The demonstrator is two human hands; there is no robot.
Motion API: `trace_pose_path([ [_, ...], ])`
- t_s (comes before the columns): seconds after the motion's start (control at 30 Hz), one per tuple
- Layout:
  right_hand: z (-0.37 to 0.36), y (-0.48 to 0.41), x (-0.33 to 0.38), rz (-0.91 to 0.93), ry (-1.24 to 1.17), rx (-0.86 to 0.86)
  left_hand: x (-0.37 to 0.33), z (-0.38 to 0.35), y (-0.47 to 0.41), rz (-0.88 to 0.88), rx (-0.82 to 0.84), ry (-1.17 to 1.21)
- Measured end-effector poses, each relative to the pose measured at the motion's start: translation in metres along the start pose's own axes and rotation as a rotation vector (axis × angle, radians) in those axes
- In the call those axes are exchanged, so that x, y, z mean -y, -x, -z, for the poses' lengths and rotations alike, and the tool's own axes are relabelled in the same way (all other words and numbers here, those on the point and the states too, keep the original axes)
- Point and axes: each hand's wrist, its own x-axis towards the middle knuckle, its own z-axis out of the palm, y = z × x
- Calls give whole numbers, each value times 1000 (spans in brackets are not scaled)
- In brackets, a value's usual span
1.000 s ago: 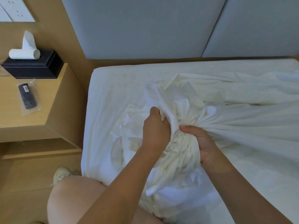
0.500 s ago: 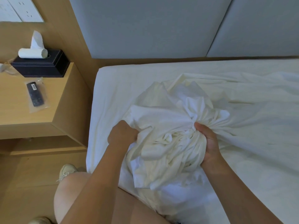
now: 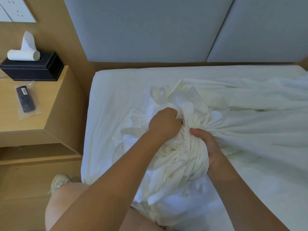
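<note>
A white bed sheet (image 3: 250, 124) lies bunched over the mattress (image 3: 116, 90), stretched in folds toward the right. My right hand (image 3: 206, 147) grips the gathered bundle of sheet from its right side, fingers curled round the cloth. My left hand (image 3: 165, 124) is a fist closed on a fold of the same sheet at the top of the bundle, just left of my right hand. The bundle hangs down over the mattress's near edge toward my knees.
A wooden nightstand (image 3: 50, 104) stands left of the bed, holding a black tissue box (image 3: 33, 67) and a bagged remote control (image 3: 25, 100). A grey padded headboard (image 3: 150, 30) rises behind the mattress. My shoe (image 3: 60, 182) is on the wooden floor.
My left hand has moved up and right from the bundle's left side to grab a fold beside my right hand. The right hand has kept its grip on the bundle.
</note>
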Motion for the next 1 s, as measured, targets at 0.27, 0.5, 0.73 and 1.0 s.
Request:
trace_pose_path([
  [0.27,3,0,-2,57,-1,-7,0,-17,-11,-95,-104,357],
  [0.5,-1,3,-3,45,37,27,-20,-13,-35,-100,-81,241],
  [0.73,4,8,1,-19,123,10,-14,-15,-37,-137,-145,186],
  [1.0,1,-2,-5,22,-70,147,32,4,1,281,96,155],
])
